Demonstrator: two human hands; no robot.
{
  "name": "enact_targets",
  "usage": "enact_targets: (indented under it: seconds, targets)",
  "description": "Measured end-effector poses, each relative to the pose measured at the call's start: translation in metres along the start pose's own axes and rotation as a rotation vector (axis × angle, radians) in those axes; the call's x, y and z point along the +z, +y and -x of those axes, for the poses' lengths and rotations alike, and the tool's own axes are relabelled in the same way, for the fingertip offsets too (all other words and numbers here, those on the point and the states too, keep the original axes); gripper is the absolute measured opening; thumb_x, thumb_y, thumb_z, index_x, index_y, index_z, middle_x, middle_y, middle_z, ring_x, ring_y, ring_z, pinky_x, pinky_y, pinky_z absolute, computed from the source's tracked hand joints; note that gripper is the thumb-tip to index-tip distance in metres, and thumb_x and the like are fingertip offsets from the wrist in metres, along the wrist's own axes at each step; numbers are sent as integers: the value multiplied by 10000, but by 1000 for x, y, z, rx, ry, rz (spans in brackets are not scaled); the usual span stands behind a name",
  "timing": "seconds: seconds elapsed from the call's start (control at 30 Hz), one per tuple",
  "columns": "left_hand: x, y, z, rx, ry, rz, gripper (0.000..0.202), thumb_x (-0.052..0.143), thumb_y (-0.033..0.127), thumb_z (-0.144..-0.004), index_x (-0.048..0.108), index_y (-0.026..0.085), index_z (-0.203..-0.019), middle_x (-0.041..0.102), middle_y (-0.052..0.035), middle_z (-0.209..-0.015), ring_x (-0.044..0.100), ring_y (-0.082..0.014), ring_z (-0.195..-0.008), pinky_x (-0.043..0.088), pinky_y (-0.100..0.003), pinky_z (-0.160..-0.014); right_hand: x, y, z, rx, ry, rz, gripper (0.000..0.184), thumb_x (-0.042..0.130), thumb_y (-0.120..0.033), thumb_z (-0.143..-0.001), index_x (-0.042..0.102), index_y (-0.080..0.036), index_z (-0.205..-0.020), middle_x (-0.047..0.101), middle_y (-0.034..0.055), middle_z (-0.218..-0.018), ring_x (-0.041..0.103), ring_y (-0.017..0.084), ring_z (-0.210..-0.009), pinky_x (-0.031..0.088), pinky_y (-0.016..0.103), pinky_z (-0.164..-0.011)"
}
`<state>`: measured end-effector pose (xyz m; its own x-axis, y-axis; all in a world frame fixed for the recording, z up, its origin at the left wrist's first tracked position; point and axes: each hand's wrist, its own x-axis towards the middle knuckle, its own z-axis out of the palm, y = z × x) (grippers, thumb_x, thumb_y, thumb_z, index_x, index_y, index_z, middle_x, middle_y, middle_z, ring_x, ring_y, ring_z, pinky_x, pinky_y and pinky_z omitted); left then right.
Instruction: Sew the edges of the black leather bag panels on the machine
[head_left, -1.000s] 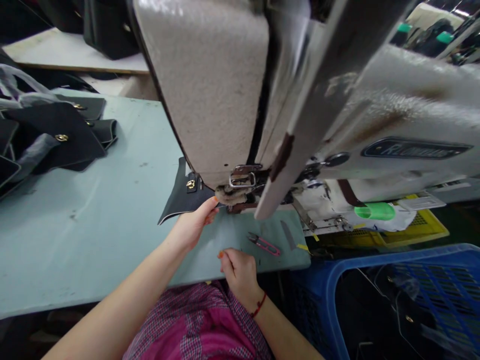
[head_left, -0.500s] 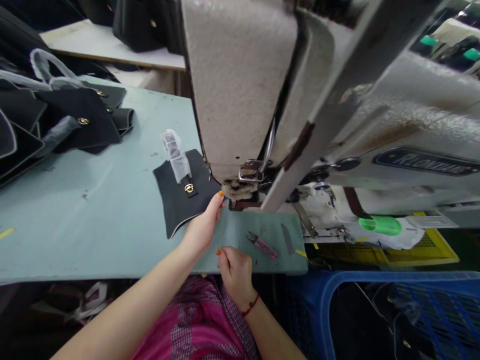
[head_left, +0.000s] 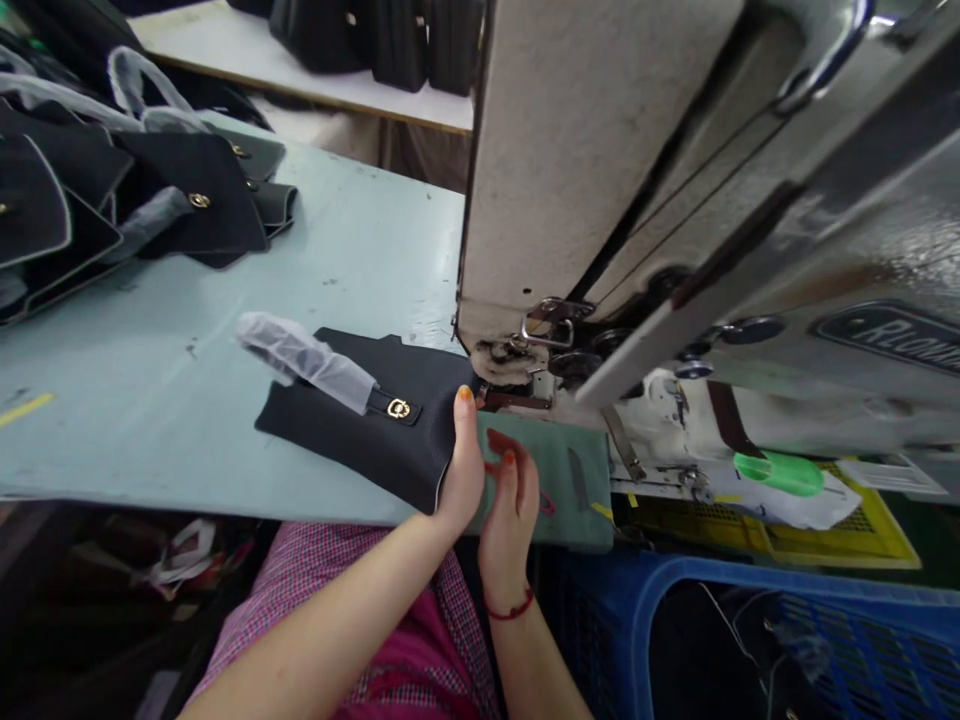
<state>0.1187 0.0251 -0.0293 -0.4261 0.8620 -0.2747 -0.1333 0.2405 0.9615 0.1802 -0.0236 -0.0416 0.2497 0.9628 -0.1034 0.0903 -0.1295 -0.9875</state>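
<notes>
A black pebbled-leather bag panel (head_left: pixel 360 435) lies on the pale green table (head_left: pixel 187 330), with a gold clasp (head_left: pixel 399 408) on its strap. Plastic film (head_left: pixel 304 360) wraps the strap's far end. My left hand (head_left: pixel 461 465) pinches the panel's right edge, close to the sewing machine's presser foot (head_left: pixel 499 362). Beside it, my right hand (head_left: pixel 510 510) stands with its fingers apart, holding nothing, above a green mat (head_left: pixel 577 500). That hand hides most of a pair of pink thread snips (head_left: pixel 547 505).
The sewing machine head (head_left: pixel 600 170) fills the upper right. Several black leather panels (head_left: pixel 195 190) are piled at the table's far left. A blue plastic crate (head_left: pixel 637 590) of black pieces stands low at the right, beyond it a yellow tray (head_left: pixel 750 520).
The panel has swung left and lies flatter on the table, its wrapped strap now pointing left. My right hand has opened and risen from beside the snips. The view has turned left.
</notes>
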Motion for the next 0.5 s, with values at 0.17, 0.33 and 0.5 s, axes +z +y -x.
enact_targets:
  seconds: [0.17,0.33,0.5]
  targets:
    - [-58,-38,39,76,-11,-43,387,663,479,-798,645,205,-1070,670,-113,-1128,625,-290,-1105,488,-430,-982,8,-36,-24,-24,-144,66,427,417,-506,-972,607,-184,-767,622,45,-769,564,172,-739,452,268,-703]
    - [-184,-58,23,380,95,-378,424,515,402,-905,489,281,-1311,547,-98,-1260,588,-300,-1101,495,-471,-951,29,-54,-39,-64,-287,124,503,466,-517,-942,346,-199,-572,325,-39,-545,327,100,-534,248,249,-505]
    - [-208,-4,-85,883,-446,-958,564,394,406,-965,271,332,-1510,349,-103,-1547,380,-384,-1362,302,-585,-1118,40,-51,-36,-99,-223,144,485,486,-439,-935,287,-194,-567,260,-47,-555,265,89,-534,188,261,-509]
